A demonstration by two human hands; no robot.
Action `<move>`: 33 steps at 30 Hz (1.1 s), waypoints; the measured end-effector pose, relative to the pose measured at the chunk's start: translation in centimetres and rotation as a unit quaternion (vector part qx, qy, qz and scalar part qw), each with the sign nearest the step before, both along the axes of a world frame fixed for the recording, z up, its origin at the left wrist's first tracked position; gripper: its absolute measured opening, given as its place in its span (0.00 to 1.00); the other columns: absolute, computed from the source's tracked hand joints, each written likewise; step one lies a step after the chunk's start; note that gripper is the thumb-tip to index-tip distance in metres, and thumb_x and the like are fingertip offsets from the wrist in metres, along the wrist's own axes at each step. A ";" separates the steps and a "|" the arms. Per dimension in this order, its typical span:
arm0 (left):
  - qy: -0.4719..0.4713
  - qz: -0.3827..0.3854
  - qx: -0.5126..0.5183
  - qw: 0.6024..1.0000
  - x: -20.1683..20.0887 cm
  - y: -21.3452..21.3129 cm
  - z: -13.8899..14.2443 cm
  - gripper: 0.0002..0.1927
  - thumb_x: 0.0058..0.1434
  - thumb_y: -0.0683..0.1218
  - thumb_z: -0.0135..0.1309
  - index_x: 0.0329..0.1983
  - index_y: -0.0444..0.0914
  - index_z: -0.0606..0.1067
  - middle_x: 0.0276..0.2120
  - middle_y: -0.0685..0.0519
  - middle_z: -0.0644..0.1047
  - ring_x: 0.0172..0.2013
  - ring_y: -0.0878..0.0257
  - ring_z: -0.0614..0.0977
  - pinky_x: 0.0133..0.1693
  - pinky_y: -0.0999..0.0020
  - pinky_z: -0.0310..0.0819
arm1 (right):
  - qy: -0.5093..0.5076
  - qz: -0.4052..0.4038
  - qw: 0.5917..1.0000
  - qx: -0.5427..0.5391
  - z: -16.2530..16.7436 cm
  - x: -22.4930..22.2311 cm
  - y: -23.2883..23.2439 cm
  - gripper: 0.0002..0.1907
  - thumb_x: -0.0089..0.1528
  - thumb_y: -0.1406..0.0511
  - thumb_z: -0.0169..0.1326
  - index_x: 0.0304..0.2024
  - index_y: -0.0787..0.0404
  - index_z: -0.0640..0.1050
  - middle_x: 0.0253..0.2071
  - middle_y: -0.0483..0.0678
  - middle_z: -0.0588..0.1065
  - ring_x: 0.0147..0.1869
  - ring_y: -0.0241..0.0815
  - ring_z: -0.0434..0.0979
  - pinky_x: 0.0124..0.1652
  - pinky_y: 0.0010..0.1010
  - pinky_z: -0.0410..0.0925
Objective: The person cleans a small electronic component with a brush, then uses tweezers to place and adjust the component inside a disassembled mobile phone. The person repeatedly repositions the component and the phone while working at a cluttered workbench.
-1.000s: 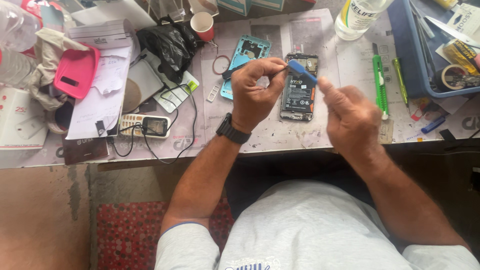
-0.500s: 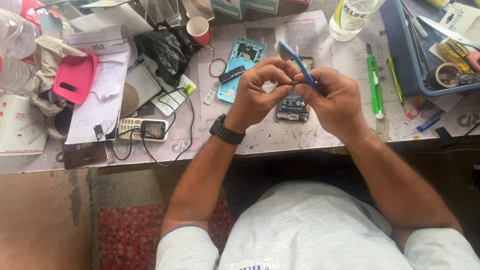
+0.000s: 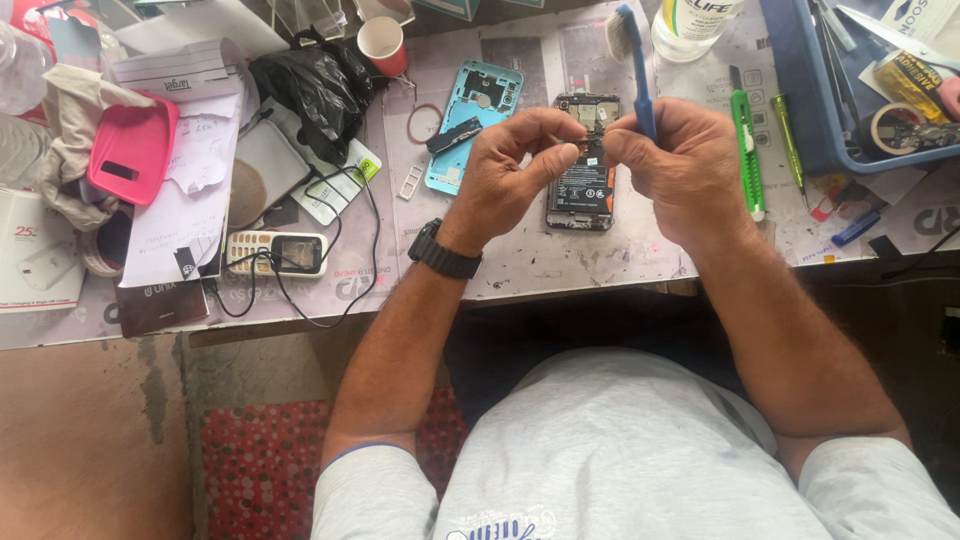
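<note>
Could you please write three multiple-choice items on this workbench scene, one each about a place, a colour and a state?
1. Where does the opened black phone with its back removed lie?
A. on the table beneath the two hands
B. inside the blue plastic tray
C. on the red dotted mat

2. What colour is the detached phone back cover beside the left hand?
A. pink
B. light blue
C. green

3. How is the blue-handled brush held?
A. lying flat on the table
B. gripped in the right hand, bristles pointing away from the person
C. stuck in the red cup

Answers: 1 A, it shows between the hands on the tabletop; 2 B, its shell is turquoise; 3 B, the handle rises from the right fist.
</note>
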State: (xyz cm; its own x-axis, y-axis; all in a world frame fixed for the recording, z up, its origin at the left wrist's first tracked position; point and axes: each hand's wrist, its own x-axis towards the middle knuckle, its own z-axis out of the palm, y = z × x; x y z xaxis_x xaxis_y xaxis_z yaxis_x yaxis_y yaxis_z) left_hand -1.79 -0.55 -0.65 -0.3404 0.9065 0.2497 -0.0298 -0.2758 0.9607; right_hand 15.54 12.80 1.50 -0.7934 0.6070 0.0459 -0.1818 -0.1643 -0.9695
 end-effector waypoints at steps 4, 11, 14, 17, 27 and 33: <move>0.055 0.009 0.010 0.998 -0.2 0.0 -0.6 0.09 0.68 0.47 0.61 0.42 0.37 0.80 0.36 0.56 0.81 0.38 0.70 0.80 0.44 0.73 0.77 | -0.011 0.005 1.000 -0.018 0.3 -0.1 0.1 0.03 0.67 0.71 0.61 0.41 0.66 0.80 0.32 0.48 0.79 0.23 0.24 0.63 0.22 0.16 0.55; 0.041 0.006 -0.012 0.999 -0.3 -0.3 -0.8 0.05 0.68 0.44 0.56 0.38 0.37 0.79 0.31 0.58 0.79 0.33 0.71 0.76 0.39 0.74 0.72 | -0.014 0.009 1.000 -0.005 0.1 -0.1 0.0 0.03 0.67 0.72 0.61 0.42 0.68 0.80 0.32 0.48 0.78 0.24 0.25 0.64 0.22 0.17 0.55; 0.076 0.037 0.006 0.996 -0.2 -0.3 -0.7 0.05 0.68 0.43 0.56 0.37 0.36 0.78 0.31 0.58 0.78 0.33 0.71 0.76 0.38 0.74 0.71 | 0.008 -0.003 0.999 -0.042 0.0 -0.1 -0.2 0.05 0.68 0.70 0.59 0.44 0.67 0.79 0.32 0.46 0.78 0.23 0.24 0.63 0.21 0.16 0.54; 0.080 0.103 0.006 0.991 -0.2 -0.1 -0.6 0.06 0.68 0.42 0.55 0.35 0.36 0.77 0.29 0.59 0.77 0.31 0.73 0.74 0.35 0.75 0.70 | 0.000 -0.065 0.990 0.122 0.0 0.5 -0.8 0.11 0.71 0.68 0.54 0.56 0.60 0.74 0.35 0.40 0.77 0.28 0.22 0.65 0.25 0.15 0.57; 0.098 0.176 0.019 0.979 -0.1 0.1 -0.5 0.06 0.69 0.40 0.54 0.36 0.35 0.78 0.29 0.58 0.78 0.30 0.74 0.74 0.34 0.77 0.69 | -0.130 -0.134 0.798 0.573 -0.7 2.7 -3.4 0.22 0.69 0.74 0.60 0.65 0.60 0.75 0.35 0.50 0.76 0.31 0.43 0.75 0.27 0.35 0.68; 0.096 0.178 0.009 0.979 -0.1 0.1 -0.5 0.06 0.69 0.40 0.54 0.36 0.34 0.78 0.29 0.58 0.79 0.30 0.74 0.76 0.34 0.77 0.71 | -0.121 -0.131 0.799 0.574 0.3 3.0 -3.2 0.22 0.68 0.75 0.59 0.64 0.60 0.76 0.35 0.51 0.75 0.33 0.46 0.75 0.32 0.38 0.69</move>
